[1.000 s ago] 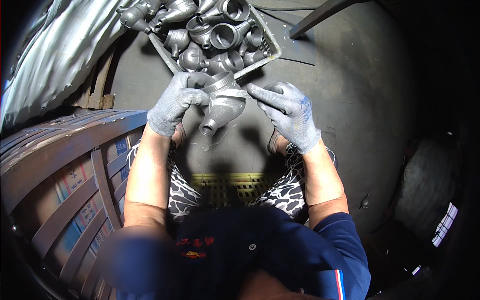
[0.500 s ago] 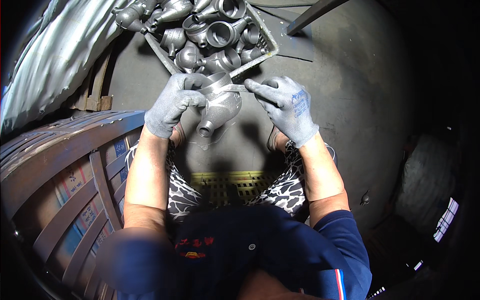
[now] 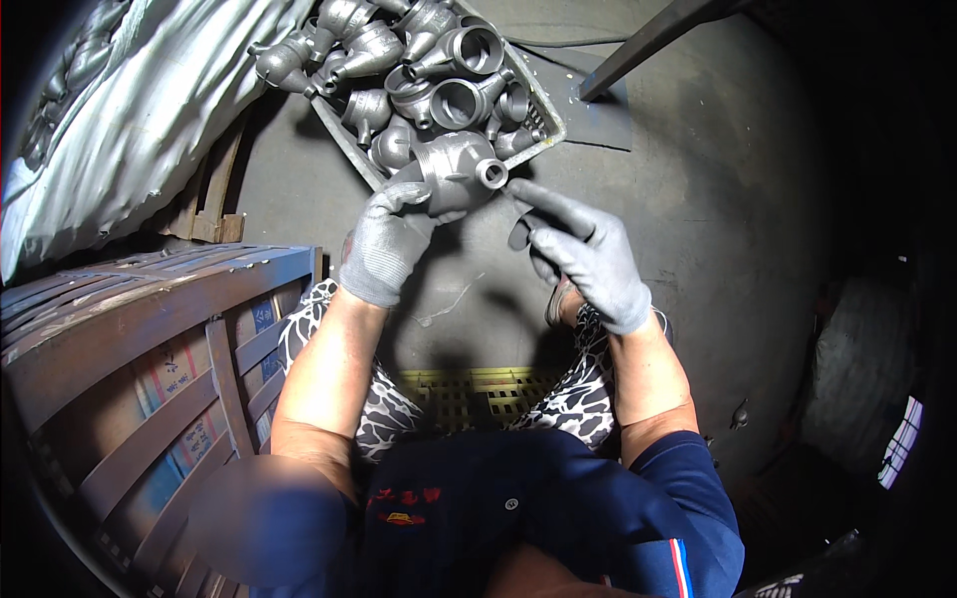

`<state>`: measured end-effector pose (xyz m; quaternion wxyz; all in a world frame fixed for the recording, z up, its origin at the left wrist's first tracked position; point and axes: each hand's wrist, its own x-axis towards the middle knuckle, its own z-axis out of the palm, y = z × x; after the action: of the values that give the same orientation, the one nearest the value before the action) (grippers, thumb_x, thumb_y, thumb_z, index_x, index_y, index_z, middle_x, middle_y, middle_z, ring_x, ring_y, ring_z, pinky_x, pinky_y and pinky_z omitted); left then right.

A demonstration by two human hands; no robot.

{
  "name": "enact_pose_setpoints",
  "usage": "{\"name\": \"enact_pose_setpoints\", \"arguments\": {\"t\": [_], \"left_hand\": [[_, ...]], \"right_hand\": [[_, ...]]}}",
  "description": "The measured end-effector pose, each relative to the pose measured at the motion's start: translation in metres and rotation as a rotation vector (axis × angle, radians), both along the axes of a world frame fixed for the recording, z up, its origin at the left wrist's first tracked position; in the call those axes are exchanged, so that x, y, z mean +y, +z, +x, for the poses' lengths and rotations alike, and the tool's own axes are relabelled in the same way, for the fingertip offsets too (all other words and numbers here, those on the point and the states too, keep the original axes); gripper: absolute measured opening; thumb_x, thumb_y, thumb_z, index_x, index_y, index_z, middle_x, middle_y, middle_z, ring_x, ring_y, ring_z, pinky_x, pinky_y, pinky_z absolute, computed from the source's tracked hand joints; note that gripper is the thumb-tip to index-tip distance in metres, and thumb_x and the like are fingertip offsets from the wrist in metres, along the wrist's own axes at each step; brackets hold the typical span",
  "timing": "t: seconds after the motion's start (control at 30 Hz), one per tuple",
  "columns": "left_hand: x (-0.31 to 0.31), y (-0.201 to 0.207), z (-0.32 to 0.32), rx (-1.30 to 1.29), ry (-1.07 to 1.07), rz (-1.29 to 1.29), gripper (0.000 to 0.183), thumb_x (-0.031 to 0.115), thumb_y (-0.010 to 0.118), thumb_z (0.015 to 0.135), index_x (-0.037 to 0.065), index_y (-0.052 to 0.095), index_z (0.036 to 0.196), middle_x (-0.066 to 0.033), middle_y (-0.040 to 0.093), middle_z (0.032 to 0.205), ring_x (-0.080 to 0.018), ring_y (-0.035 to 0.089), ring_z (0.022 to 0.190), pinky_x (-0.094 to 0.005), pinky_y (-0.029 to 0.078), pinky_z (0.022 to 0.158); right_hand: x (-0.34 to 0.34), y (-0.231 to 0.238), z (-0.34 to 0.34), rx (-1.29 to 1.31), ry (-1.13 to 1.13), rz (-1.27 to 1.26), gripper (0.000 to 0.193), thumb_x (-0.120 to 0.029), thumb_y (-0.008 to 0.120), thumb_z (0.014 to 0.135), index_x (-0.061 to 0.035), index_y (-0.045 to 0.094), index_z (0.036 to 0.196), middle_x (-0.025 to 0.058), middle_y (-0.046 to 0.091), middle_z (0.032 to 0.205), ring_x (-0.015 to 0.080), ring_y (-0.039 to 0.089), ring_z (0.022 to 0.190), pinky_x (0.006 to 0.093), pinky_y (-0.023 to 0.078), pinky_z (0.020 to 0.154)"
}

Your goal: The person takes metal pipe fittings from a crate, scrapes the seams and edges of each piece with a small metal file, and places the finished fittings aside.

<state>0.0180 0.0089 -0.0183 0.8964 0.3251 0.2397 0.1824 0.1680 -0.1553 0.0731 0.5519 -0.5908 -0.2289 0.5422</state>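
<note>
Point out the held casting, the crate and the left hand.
Held casting (image 3: 452,161): head view, on its rounded body.
Crate (image 3: 555,136): head view, on its rim's corner.
Left hand (image 3: 388,235): head view, on its grey glove.

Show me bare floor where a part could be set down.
Widest: the grey floor right of the right hand, below the dark slanted beam. Smaller: the patch between the held casting and the yellow plastic grid. Crowded: the crate heaped with castings.

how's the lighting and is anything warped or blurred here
Head view: strong light on the white sheeting, right side mostly near-black; head view: slatted frame bowed by the fisheye; head view: round patch at lower left blurred, metal fitting fairly sharp.
</note>
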Motion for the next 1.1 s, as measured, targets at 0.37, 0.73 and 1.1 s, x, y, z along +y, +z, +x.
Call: {"name": "enact_pose_setpoints", "arguments": {"t": [0.37, 0.73, 1.1], "left_hand": [[-0.014, 0.019, 0.011, -0.095, 0.129, -0.081, 0.058, -0.009, 0.05, 0.074, 0.0, 0.042, 0.131, -0.0118, 0.051, 0.127, -0.0222, 0.048, 0.12, -0.035, 0.033, 0.108], [-0.014, 0.012, 0.007, -0.083, 0.096, -0.011, 0.054, -0.011, 0.052, 0.074, -0.001, 0.044, 0.127, -0.0103, 0.053, 0.123, -0.0188, 0.049, 0.117, -0.0299, 0.036, 0.103], [-0.015, 0.013, 0.006, -0.02, 0.101, 0.052, 0.052, -0.01, 0.056, 0.072, -0.002, 0.047, 0.123, -0.0092, 0.055, 0.12, -0.0184, 0.052, 0.114, -0.0292, 0.038, 0.1]], "right_hand": [[0.011, -0.02, -0.011, -0.669, 0.071, 0.041, 0.037, -0.01, 0.055, 0.088, -0.0054, 0.057, 0.124, 0.0188, 0.062, 0.116, 0.0295, 0.062, 0.106, 0.0338, 0.048, 0.088], [0.013, -0.022, -0.011, -0.907, 0.148, 0.067, 0.038, -0.006, 0.06, 0.084, -0.0076, 0.06, 0.121, 0.0164, 0.066, 0.106, 0.0252, 0.066, 0.093, 0.0324, 0.05, 0.082], [0.007, -0.027, 0.002, -1.0, 0.29, 0.104, 0.037, -0.002, 0.058, 0.084, -0.0082, 0.061, 0.121, 0.0127, 0.068, 0.097, 0.0208, 0.065, 0.083, 0.0309, 0.05, 0.078]]}}
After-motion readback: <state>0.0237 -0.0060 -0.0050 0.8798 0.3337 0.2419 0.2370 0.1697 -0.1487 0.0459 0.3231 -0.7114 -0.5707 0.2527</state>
